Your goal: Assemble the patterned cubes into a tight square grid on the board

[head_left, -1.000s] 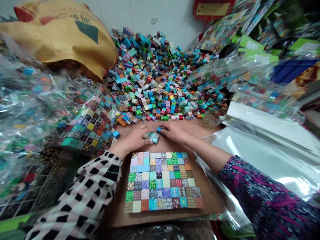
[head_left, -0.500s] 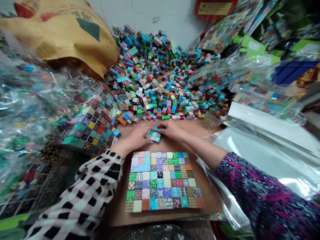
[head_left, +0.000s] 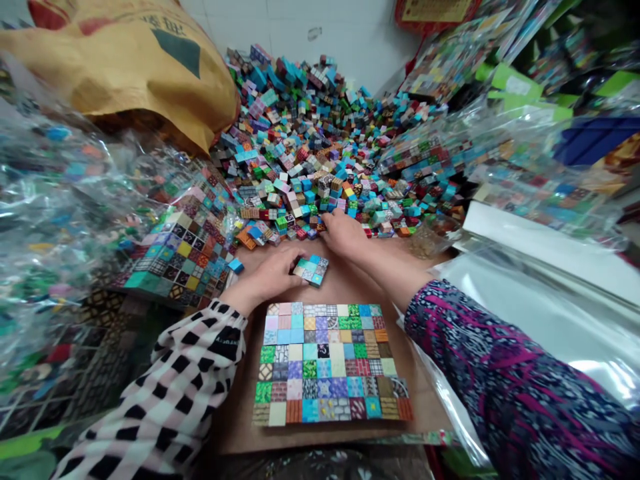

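A flat grid of small printed cubes (head_left: pixel 327 363) lies on a brown board (head_left: pixel 415 407) in front of me. Just beyond it sits a small cluster of cubes (head_left: pixel 311 270), and my left hand (head_left: pixel 267 273) curls against its left side, fingers closed on it. My right hand (head_left: pixel 343 233) reaches past the cluster to the near edge of a big heap of loose coloured cubes (head_left: pixel 310 140), fingers bent down among the cubes; what they pinch is hidden.
A finished cube slab (head_left: pixel 183 257) leans at the left among clear plastic bags (head_left: pixel 55 213) of cubes. A yellow sack (head_left: pixel 125 63) lies at the back left. Clear film and a white sheet (head_left: pixel 540 260) cover the right side.
My right hand left the small cluster and moved forward to the edge of the heap. My left hand stayed at the cluster, which now shows one more blue cube.
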